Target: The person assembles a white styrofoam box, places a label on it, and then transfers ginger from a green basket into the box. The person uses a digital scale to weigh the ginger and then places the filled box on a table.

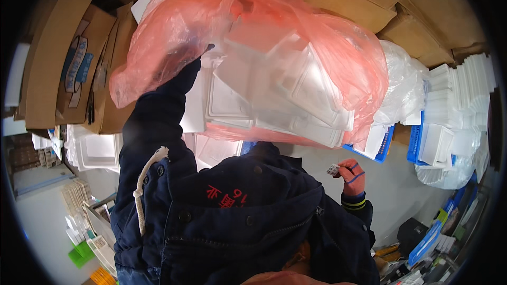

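Note:
A large pink plastic bag point(170, 35) lies spread over many translucent white plastic trays or lids point(273, 87) before me. My left arm, in a dark sleeve, reaches up among the bag's folds; the left hand itself is hidden there. At the right, low beside my body, my right hand point(351, 177) in a pinkish-red glove with blue bands pinches a small white label or card point(333, 170) with printing on it. It is apart from the bag and the trays.
Cardboard boxes point(336, 4) line the back; opened cartons point(55, 67) stand left. Blue plastic baskets point(415, 142) with white trays and stacked white foam-like pieces point(467, 87) stand right. A clear plastic bag point(402, 83) lies near them. A black box point(411, 235) stands lower right amid clutter.

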A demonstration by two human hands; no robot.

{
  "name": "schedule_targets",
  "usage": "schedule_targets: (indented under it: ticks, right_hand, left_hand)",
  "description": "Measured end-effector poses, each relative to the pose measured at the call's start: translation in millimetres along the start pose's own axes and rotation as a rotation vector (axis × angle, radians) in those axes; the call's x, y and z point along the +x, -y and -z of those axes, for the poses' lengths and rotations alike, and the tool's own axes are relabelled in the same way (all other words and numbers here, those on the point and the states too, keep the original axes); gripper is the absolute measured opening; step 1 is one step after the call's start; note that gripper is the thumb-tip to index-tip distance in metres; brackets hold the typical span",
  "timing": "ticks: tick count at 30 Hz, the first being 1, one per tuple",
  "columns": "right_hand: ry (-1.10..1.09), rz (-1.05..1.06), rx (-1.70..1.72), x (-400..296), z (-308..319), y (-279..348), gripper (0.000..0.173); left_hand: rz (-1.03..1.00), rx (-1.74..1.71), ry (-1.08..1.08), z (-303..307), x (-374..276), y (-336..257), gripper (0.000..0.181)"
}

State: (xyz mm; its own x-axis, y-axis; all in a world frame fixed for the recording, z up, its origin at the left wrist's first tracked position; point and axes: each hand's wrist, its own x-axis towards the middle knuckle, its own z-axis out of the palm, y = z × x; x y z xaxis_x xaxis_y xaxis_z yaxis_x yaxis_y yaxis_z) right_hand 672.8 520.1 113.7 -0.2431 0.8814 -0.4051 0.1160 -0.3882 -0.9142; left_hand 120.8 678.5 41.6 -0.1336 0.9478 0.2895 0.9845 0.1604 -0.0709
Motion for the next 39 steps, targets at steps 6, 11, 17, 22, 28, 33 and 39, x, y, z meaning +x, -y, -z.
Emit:
schedule_targets:
  ticks: [6,11,17,22,28,33,39]
  right_hand:
    - [-0.068,-0.02,0.055,12,-13,6,0.008]
    - [-0.103,-0.052,0.084,20,-32,16,0.008]
    - [-0.1,-0.056,0.09,34,-43,15,0.008]
    - [-0.106,-0.046,0.079,45,-53,23,0.009]
    - [-0.115,-0.009,0.064,47,-53,24,0.009]
    - [-0.103,-0.032,0.103,50,-55,28,0.008]
    - [-0.105,-0.063,0.12,56,-58,29,0.007]
  left_hand:
    - [0.003,-0.097,0.145,-2,25,13,0.036]
    - [-0.022,-0.149,0.192,-3,38,19,0.035]
    - [-0.044,-0.166,0.22,7,47,25,0.034]
    - [-0.055,-0.184,0.233,9,58,27,0.034]
    - [-0.076,-0.209,0.263,13,65,28,0.033]
    - [-0.092,-0.201,0.276,15,81,29,0.032]
    - [-0.104,-0.203,0.296,22,89,30,0.032]
